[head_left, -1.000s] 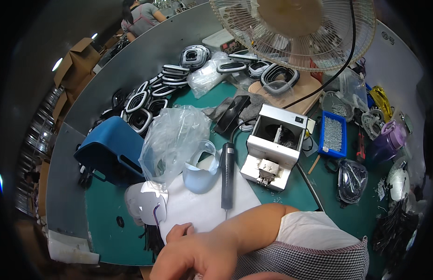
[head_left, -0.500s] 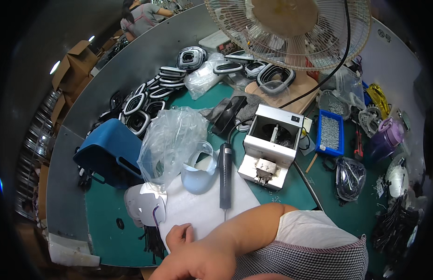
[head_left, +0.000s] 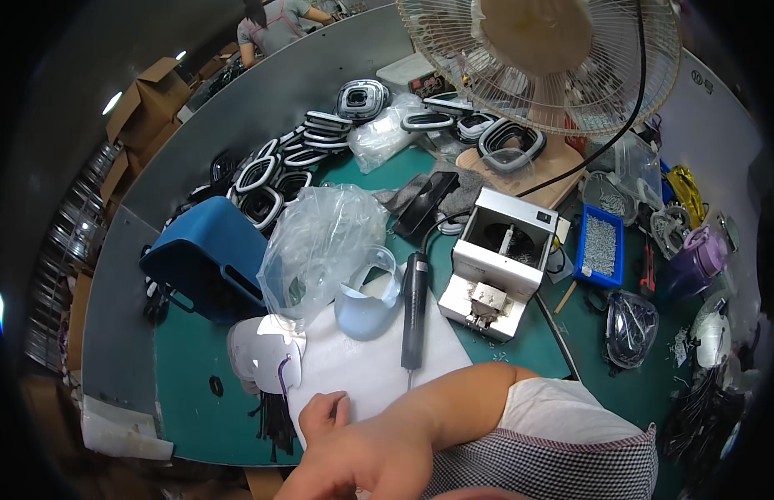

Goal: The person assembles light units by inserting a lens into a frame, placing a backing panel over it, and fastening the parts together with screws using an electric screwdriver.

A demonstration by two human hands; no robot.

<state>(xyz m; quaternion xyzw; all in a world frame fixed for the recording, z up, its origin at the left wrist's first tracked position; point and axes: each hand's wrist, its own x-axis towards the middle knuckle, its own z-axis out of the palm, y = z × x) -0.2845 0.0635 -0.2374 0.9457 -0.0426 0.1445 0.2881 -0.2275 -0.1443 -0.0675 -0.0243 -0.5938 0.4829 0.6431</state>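
My right forearm reaches in from the lower right, and my right hand (head_left: 353, 458) is at the bottom edge with its fingers largely out of sight. Just beyond it, my left hand (head_left: 324, 412) shows curled fingers over the edge of a white foam sheet (head_left: 378, 367); whatever it holds is hidden. A black electric screwdriver (head_left: 414, 312) lies on the sheet, its bit toward my right forearm. Beside it stands a light-blue curved plastic shell (head_left: 363, 312). White-grey plates (head_left: 274, 354) lie left of my hands, near a bundle of black cables (head_left: 276, 429).
A screw feeder (head_left: 499, 267) stands behind my forearm, and a blue screw tray (head_left: 599, 246) to its right. At left are a dark-blue plastic housing (head_left: 212, 258) and a clear bag (head_left: 320, 242). Black-and-white frames (head_left: 258, 173) are piled behind. A fan (head_left: 541, 58) overhangs the back.
The view has shifted slightly, so the bench items sit a little further right. My hands stay close together at the sheet's near edge, with little visible movement.
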